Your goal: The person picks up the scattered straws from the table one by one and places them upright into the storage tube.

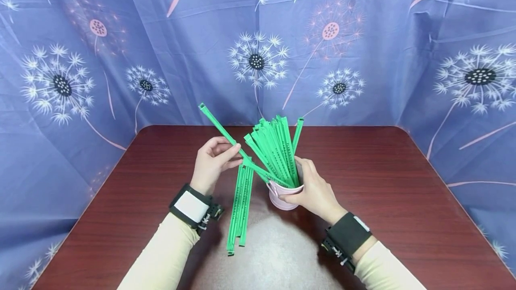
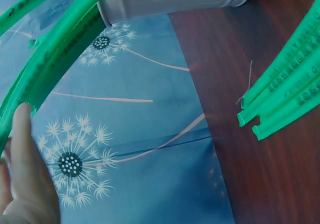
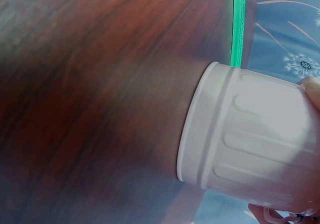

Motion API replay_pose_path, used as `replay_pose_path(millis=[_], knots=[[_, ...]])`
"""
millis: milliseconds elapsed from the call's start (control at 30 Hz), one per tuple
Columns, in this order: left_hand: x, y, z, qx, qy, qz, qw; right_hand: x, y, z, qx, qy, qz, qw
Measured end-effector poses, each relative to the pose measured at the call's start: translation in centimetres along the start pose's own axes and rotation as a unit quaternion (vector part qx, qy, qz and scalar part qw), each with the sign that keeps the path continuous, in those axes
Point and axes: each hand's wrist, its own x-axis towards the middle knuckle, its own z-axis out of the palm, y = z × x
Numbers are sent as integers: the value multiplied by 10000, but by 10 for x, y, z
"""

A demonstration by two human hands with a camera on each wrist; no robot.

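Note:
A small pale pink bucket (image 1: 283, 201) stands on the table, packed with long green paper-wrapped sticks (image 1: 278, 151) printed with dark lettering. My right hand (image 1: 316, 189) grips the bucket at its rim, thumb in front and fingers round the far side. Between thumb and fingers my left hand (image 1: 217, 160) pinches a green wrapped stick (image 1: 217, 124), which slants down to the bucket's left rim. Below that hand, several more green wrapped sticks (image 1: 240, 209) lie side by side on the table. The left wrist view shows the thumb (image 2: 22, 129) against the green wrapping.
The dark red wood-grain table (image 1: 403, 191) has a bright glare patch near its front. A blue curtain (image 1: 193, 57) with dandelion prints hangs behind and along both sides. One green stick (image 1: 298, 135) leans out to the right of the bunch.

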Motion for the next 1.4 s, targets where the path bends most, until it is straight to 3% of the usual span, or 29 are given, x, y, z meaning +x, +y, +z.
replay_pose_path(millis=[167, 367, 567, 833, 900, 1067, 1200, 1400], knots=[[-2, -6, 6, -333, 200, 561, 9977, 0, 0, 0, -31, 0, 6, 10000], [-8, -15, 14, -11, 443, 607, 9972, 0, 0, 0, -1, -57, 32, 10000], [-8, -13, 19, -391, 366, 944, 9941, 0, 1, 1, -44, 11, -33, 10000], [-8, -19, 22, -468, 391, 944, 9937, 0, 1, 2, -51, 4, -6, 10000], [-8, -22, 23, -266, 457, 931, 9943, 0, 0, 1, -43, -8, -5, 10000], [-13, -27, 27, 783, 508, 994, 9907, 0, 0, 1, -16, 0, -4, 10000], [-16, -35, 28, 1581, 118, 1193, 9801, 0, 0, 1, 14, 19, -11, 10000], [-21, -44, 31, 2622, -302, 1262, 9563, -1, 1, 2, 51, 39, 3, 10000]])
